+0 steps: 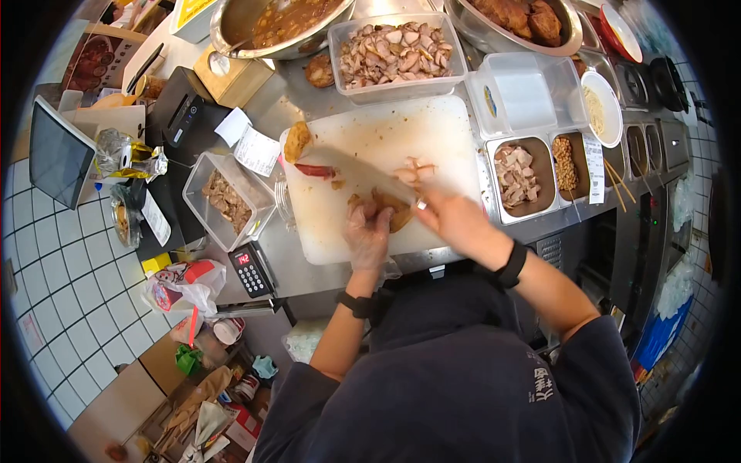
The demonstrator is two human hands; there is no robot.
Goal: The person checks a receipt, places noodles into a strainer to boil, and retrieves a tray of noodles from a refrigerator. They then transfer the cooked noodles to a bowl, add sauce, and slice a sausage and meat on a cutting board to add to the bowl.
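My right hand [459, 222] is closed round the handle of a large knife [363, 171], whose blurred blade slants up and left over the white cutting board [324, 231]. In a clear plastic glove, my left hand [367, 234] has its fingers curled onto a piece of brown cooked meat [397, 214] at the board's near side. Pale cut strips of meat [413, 171] lie beyond the blade. Near the board's left edge are a yellowish chunk [296, 141] and a dark red piece [315, 170].
A tub of chopped meat [397, 54] stands behind the board, beside a metal bowl of brown liquid [278, 23]. To the right are metal trays of meat [515, 176] and peanuts [566, 164]. A clear container [229, 202] and a keypad scale [251, 270] sit left.
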